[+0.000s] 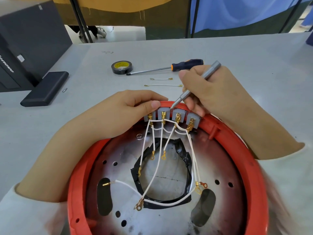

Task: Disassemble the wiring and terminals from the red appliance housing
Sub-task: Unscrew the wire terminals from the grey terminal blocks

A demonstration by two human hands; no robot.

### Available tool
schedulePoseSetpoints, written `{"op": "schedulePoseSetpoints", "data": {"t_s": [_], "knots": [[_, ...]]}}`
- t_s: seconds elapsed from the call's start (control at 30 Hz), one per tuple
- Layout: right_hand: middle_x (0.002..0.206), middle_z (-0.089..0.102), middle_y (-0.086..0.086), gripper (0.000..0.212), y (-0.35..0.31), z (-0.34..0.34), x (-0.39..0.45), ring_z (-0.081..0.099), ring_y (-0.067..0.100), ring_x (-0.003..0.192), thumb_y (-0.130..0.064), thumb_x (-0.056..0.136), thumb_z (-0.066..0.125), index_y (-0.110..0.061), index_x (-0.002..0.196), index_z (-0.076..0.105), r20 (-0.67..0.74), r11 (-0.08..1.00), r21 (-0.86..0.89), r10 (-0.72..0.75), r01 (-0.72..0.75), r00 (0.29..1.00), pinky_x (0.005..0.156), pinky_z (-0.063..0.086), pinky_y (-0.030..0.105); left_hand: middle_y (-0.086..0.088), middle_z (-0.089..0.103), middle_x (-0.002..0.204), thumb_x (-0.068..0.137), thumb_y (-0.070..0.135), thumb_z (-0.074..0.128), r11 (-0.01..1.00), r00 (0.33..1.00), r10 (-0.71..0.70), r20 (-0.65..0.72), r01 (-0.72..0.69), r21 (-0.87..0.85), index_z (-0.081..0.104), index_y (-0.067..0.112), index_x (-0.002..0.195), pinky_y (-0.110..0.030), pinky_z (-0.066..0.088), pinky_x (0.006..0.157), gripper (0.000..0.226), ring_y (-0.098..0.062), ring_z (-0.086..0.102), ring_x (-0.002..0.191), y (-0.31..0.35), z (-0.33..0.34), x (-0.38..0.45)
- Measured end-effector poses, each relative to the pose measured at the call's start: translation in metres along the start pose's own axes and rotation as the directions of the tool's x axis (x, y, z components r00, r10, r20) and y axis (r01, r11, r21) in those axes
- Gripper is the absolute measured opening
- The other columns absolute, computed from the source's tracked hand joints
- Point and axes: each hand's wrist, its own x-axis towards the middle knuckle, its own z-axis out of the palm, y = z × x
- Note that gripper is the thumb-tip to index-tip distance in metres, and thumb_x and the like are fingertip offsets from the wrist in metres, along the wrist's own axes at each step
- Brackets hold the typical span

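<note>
Head view: red housing [250, 160] at lower centre, steadied at its far rim by left hand [135, 106], fingers curled over the edge. Right hand [208, 92] pinches a grey precision screwdriver [194, 87] pen-style, tip between four grey terminal blocks [171, 116]. Two freed wires [162, 82] lie mid-frame; one orange-handled screwdriver [171, 67], one tape roll [122, 67] above.
</note>
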Motion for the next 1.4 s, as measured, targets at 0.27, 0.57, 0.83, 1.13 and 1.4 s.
{"op": "schedulePoseSetpoints", "data": {"t_s": [0.27,0.57,0.83,1.13,1.4], "knots": [[0.044,0.054,0.0,0.034,0.005,0.002,0.001,0.037,0.008,0.031,-0.021,0.096,0.053,-0.003,0.067,0.05,-0.005,1.0,0.007,-0.003,0.003,1.0,0.039,0.035,0.017,0.02,0.067,0.111,0.096,0.033,0.046,1.0,1.0,-0.004,0.003,0.005,-0.006,0.063,0.032,0.117,-0.034,0.04,0.104,0.028,0.002,0.059,0.108,0.0,0.0,0.001],[0.04,0.052,-0.001,0.043,0.003,0.001,0.005,0.034,0.007,0.03,-0.024,0.094,0.058,-0.011,0.056,0.045,0.016,0.999,0.024,0.037,-0.038,0.999,0.036,0.032,0.015,0.018,0.067,0.111,0.097,0.029,0.046,1.0,1.0,0.005,0.018,-0.005,-0.028,0.063,0.03,0.118,-0.037,0.04,0.105,0.027,-0.002,0.059,0.109,0.0,0.0,0.001],[0.037,0.048,-0.002,0.044,0.005,0.002,0.006,0.031,0.009,0.028,-0.029,0.089,0.065,-0.015,0.054,0.044,-0.036,0.999,0.023,0.046,-0.045,0.998,0.033,0.028,0.012,0.014,0.067,0.114,0.099,0.027,0.046,0.999,0.999,0.012,0.039,-0.01,-0.04,0.062,0.028,0.12,-0.04,0.039,0.105,0.026,-0.007,0.059,0.112,0.0,0.0,0.002],[0.037,0.045,-0.006,0.034,0.005,0.002,0.018,0.031,0.007,0.028,-0.031,0.092,0.06,-0.007,0.068,0.053,0.068,0.99,-0.054,0.136,-0.132,0.988,0.034,0.03,0.014,0.018,0.069,0.107,0.099,0.023,0.045,0.999,0.999,0.025,0.026,-0.024,-0.034,0.064,0.03,0.115,-0.029,0.042,0.098,0.026,0.0,0.061,0.104,0.003,0.001,0.002],[0.032,0.04,-0.009,0.046,0.004,0.002,0.022,0.03,0.005,0.026,-0.028,0.094,0.057,-0.016,0.051,0.046,0.121,0.975,-0.013,0.224,-0.224,0.967,0.032,0.027,0.013,0.017,0.069,0.107,0.099,0.022,0.045,0.999,0.999,0.024,0.032,-0.023,-0.023,0.064,0.03,0.115,-0.033,0.042,0.102,0.026,-0.001,0.062,0.104,0.003,0.0,0.002]]}}
